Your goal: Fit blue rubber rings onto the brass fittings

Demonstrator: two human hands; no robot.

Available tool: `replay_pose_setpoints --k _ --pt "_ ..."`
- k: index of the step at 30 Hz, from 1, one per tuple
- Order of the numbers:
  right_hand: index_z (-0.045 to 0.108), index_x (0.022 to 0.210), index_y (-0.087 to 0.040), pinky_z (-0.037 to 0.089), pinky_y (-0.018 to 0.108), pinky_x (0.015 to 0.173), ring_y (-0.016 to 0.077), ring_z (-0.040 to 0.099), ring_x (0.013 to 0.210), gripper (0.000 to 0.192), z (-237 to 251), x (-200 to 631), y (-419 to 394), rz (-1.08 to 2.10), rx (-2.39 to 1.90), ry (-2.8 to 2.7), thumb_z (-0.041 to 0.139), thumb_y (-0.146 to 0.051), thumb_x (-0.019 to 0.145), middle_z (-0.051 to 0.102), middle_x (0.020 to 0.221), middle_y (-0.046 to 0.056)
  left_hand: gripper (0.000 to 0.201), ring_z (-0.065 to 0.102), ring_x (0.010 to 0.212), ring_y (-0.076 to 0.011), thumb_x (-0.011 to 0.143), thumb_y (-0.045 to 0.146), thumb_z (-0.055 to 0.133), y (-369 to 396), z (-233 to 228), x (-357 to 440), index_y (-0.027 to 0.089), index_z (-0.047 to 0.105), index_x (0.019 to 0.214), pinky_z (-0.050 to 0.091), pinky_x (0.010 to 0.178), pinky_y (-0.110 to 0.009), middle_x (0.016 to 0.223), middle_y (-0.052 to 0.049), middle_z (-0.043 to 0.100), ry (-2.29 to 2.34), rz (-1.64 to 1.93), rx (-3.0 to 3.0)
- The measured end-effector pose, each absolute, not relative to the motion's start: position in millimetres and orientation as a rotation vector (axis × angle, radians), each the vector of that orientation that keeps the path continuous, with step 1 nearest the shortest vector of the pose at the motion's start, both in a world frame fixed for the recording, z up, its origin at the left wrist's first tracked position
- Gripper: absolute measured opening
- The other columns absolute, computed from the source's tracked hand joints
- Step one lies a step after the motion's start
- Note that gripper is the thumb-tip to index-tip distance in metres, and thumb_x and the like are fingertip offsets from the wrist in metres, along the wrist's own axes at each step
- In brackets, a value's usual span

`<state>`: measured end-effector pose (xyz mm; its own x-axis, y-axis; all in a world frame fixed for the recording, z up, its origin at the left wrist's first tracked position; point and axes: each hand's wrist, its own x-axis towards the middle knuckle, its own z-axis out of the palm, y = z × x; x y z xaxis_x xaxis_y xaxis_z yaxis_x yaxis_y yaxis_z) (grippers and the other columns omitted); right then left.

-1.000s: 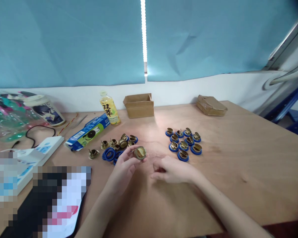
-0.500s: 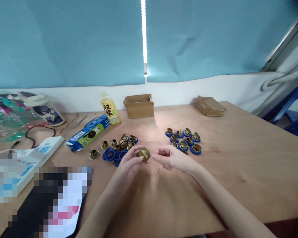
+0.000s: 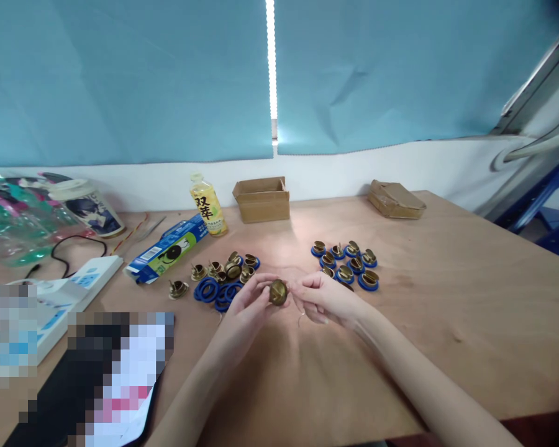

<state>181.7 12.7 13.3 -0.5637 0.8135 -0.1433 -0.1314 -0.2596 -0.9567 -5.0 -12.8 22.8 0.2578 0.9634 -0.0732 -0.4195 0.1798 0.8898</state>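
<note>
My left hand [image 3: 245, 310] holds a round brass part [image 3: 278, 292] up over the wooden table [image 3: 447, 298]. My right hand [image 3: 328, 299] is right beside it, fingertips pinched close to the part, and a thin wire loop [image 3: 301, 319] hangs under those fingers. Just behind my left hand lies a loose heap of brass parts [image 3: 228, 268] and blue rings [image 3: 209, 290]. Behind my right hand stands a tidy group of brass parts seated on blue rings [image 3: 349, 264].
At the back stand a yellow drink bottle [image 3: 207, 205], a blue carton [image 3: 168, 251], an open cardboard box [image 3: 261, 198] and a flat brown package [image 3: 395, 198]. On the left are a white power strip [image 3: 74, 288], a black cable [image 3: 69, 248], a cup [image 3: 90, 205] and plastic bags [image 3: 13, 217].
My right hand rose from the table with the thin loop and came in to the brass part. My left hand shifted the part a little to the right.
</note>
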Motion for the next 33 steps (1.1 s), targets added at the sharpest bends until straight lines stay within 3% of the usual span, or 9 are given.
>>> replay_pose_setpoints --k 3,6,11,22,29,33 --pt "0.063 0.067 -0.014 0.025 0.016 0.034 0.0032 0.043 0.032 0.047 14 182 14 1.898 -0.858 -1.318 0.070 -0.058 0.082 0.050 0.047 -0.008 0.029 0.065 0.080 -0.0165 0.077 0.035 0.080 -15 27 -4 0.020 0.068 0.099 0.048 0.072 -0.025 0.087 -0.004 0.072 0.804 1.139 0.915" --pt "0.066 0.075 -0.014 0.038 0.016 0.041 0.0060 0.057 0.043 0.044 16 182 13 1.932 -0.806 -1.264 0.074 -0.057 0.078 0.057 0.058 -0.005 0.030 0.065 0.077 -0.0164 0.075 0.035 0.082 -15 29 -4 0.020 0.069 0.097 0.048 0.068 -0.024 0.085 -0.004 0.072 0.835 1.150 0.917" --pt "0.070 0.090 -0.013 0.053 0.022 0.057 0.0114 0.068 0.061 0.039 15 183 12 1.975 -0.676 -1.221 0.070 -0.052 0.085 0.062 0.072 -0.001 0.030 0.065 0.083 -0.0167 0.073 0.036 0.083 -14 28 -4 0.021 0.070 0.096 0.048 0.069 -0.023 0.090 -0.004 0.072 0.843 1.153 0.917" --pt "0.074 0.082 -0.012 0.051 0.019 0.053 0.0081 0.064 0.055 0.029 13 185 15 2.039 -0.713 -1.124 0.080 -0.040 0.078 0.067 0.067 0.000 0.023 0.062 0.086 -0.0167 0.080 0.037 0.078 -12 20 -7 0.020 0.070 0.094 0.051 0.079 -0.027 0.090 -0.004 0.069 0.819 1.134 1.098" --pt "0.069 0.070 -0.011 0.050 0.018 0.047 0.0066 0.058 0.047 0.027 11 181 19 2.039 -0.789 -0.936 0.080 -0.035 0.075 0.066 0.060 -0.001 0.018 0.061 0.089 -0.0165 0.083 0.033 0.074 -13 19 -8 0.021 0.070 0.096 0.050 0.082 -0.026 0.095 -0.004 0.067 0.875 1.143 1.206" --pt "0.068 0.072 -0.011 0.050 0.018 0.049 0.0064 0.058 0.046 0.025 9 180 19 2.101 -0.813 -0.893 0.072 -0.034 0.082 0.064 0.059 -0.001 0.018 0.061 0.089 -0.0161 0.083 0.033 0.075 -11 17 -9 0.020 0.070 0.094 0.049 0.082 -0.025 0.094 -0.003 0.066 0.899 1.159 1.244"
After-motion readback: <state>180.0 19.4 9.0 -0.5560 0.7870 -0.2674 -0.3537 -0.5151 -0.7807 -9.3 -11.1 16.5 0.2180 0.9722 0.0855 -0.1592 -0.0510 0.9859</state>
